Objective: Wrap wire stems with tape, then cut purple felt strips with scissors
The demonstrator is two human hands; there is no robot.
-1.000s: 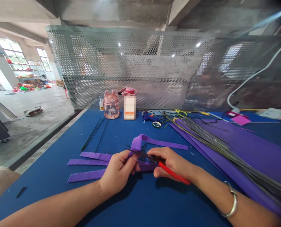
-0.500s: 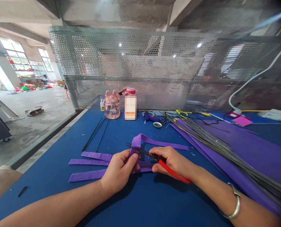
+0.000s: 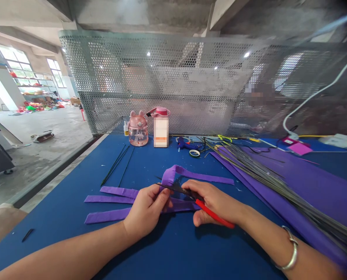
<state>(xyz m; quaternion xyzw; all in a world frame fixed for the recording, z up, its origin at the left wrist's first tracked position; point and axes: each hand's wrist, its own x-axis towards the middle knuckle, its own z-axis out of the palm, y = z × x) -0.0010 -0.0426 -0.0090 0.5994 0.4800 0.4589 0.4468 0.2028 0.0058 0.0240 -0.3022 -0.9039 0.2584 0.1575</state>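
Between thumb and fingers, my left hand (image 3: pixel 148 208) pinches a purple fabric strip (image 3: pixel 169 175). The strip folds up over the fingers and trails off to the right along the table. My right hand (image 3: pixel 212 202) holds red-handled scissors (image 3: pixel 212 214) with dark blades. The blades are parted and reach across the strip, just above my left thumb. More purple strips (image 3: pixel 107 215) lie under and to the left of my left hand, partly hidden by it.
On the blue table (image 3: pixel 150 256) stand a pink bottle (image 3: pixel 138 130) and a blurred upright panel (image 3: pixel 161 132). A blue glue gun (image 3: pixel 186 144) and a tape roll (image 3: pixel 194 153) lie beyond my hands. Thin stems (image 3: pixel 267 179) rest on purple sheets (image 3: pixel 313 175) at right. Dark sticks (image 3: pixel 115 165) lie left.
The scissor blades have opened wider, one now lower across the strip. My right thumb has moved away from the fingers. My left hand stays in place with the strip.
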